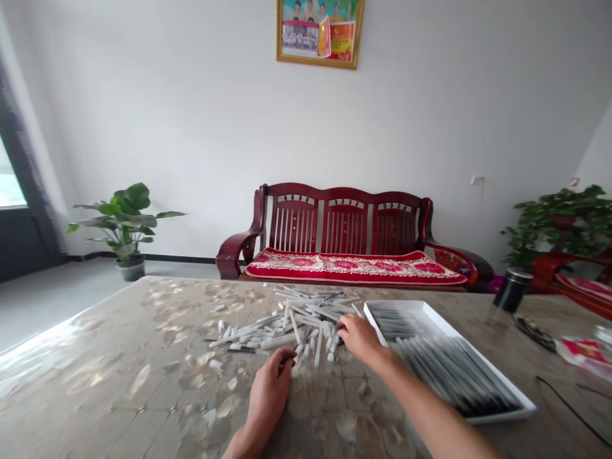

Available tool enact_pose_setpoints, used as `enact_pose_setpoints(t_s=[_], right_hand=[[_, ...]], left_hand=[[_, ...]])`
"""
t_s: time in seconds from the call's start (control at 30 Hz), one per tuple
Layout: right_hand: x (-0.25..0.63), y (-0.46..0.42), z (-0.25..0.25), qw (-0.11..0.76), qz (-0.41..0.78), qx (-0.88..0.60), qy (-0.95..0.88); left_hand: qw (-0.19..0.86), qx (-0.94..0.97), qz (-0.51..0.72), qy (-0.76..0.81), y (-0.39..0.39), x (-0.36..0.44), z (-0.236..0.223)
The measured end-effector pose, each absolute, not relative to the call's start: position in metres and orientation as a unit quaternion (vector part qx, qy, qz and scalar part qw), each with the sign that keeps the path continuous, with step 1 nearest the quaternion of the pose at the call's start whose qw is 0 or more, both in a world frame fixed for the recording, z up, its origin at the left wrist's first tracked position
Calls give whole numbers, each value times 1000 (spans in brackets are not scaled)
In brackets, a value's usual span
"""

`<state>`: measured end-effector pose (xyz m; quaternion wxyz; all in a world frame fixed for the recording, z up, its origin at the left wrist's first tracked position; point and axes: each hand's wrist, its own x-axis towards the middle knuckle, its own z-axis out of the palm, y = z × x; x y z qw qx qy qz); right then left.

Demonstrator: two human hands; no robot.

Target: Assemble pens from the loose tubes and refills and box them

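A loose pile of whitish, translucent pen barrels (291, 325) and small caps lies on the patterned tabletop, with a few dark pieces among them. My left hand (271, 382) is at the pile's near edge, its fingers curled together; a small dark spot shows at the fingertips, too small to name. At the pile's right side, my right hand (359, 336) reaches down with bent fingers closed among the pieces; whatever they grip is hidden. Right beside that forearm sits a shallow white box (447, 325) holding many slim pens (454, 370) in rows, mostly clear with dark ends.
On the table (119, 370) at the right stand a black canister (512, 290), a coiled dark cable (534, 331) and a red-and-white packet (586, 350). A carved wooden sofa (344, 229) is behind the table. Potted plants (125, 223) flank it.
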<state>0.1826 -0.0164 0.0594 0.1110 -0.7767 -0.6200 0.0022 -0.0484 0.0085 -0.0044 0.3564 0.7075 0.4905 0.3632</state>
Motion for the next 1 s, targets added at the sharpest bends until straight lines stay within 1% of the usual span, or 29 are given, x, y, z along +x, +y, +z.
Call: enact_pose_setpoints(t_s=[0.1, 0.27, 0.5, 0.7, 0.77, 0.87, 1.0], right_hand=[[163, 6, 47, 105, -11, -781, -616], [156, 21, 37, 81, -30, -790, -607], [153, 17, 37, 58, -37, -787, -613], [154, -1, 46, 76, -52, -800, -593], [153, -13, 50, 91, -60, -799, -592], [145, -35, 50, 121, -66, -774, -618], [127, -61, 42, 166, -58, -706, -686]], left_hand=[[357, 708, 361, 491, 8, -48, -4], [357, 711, 362, 486, 6, -46, -3], [348, 714, 367, 484, 6, -45, -2], [331, 715, 403, 465, 6, -46, -4], [304, 711, 434, 462, 7, -47, -5], [234, 714, 477, 456, 7, -48, -5], [143, 734, 471, 467, 9, -54, -3]])
